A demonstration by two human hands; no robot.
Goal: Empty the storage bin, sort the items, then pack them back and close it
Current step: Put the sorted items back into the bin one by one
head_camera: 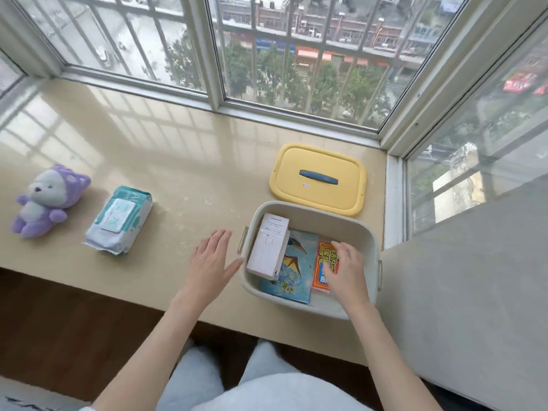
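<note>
Your storage bin, a pale grey rounded tub, sits open on the bench between your hands, long axis running left to right. Your right hand reaches inside, fingers pinching the red card pack. Your left hand hovers spread just outside the bin's left wall. The yellow lid lies just beyond.

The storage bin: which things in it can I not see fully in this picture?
Head view only:
- Dinosaur book: left part hidden under the white box.
- Red packet: partly covered by the right hand; whether it is gripped cannot be told.
- White box label: print too small to read.
</note>
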